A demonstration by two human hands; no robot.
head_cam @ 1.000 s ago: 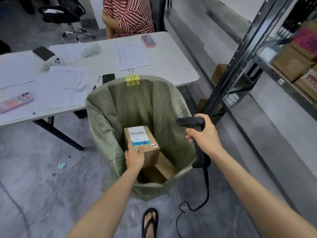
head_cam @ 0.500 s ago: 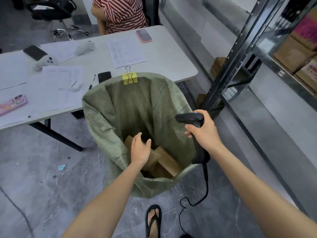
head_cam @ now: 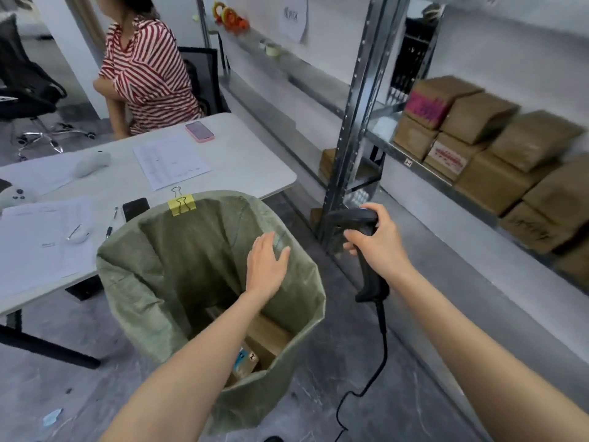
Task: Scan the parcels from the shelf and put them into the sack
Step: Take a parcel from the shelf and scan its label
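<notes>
Brown cardboard parcels (head_cam: 478, 118) stacked on the grey metal shelf (head_cam: 358, 129); more boxes (head_cam: 267, 339), seemingly tilted, inside the open green woven sack (head_cam: 134, 282).

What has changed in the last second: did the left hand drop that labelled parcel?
The left hand let go of the labelled parcel, which now lies in the sack, and rose, open and empty, over the sack's mouth. The view swung up toward the shelf. Unchanged: the right hand grips the scanner, and the yellow clip sits on the sack's rim.
</notes>
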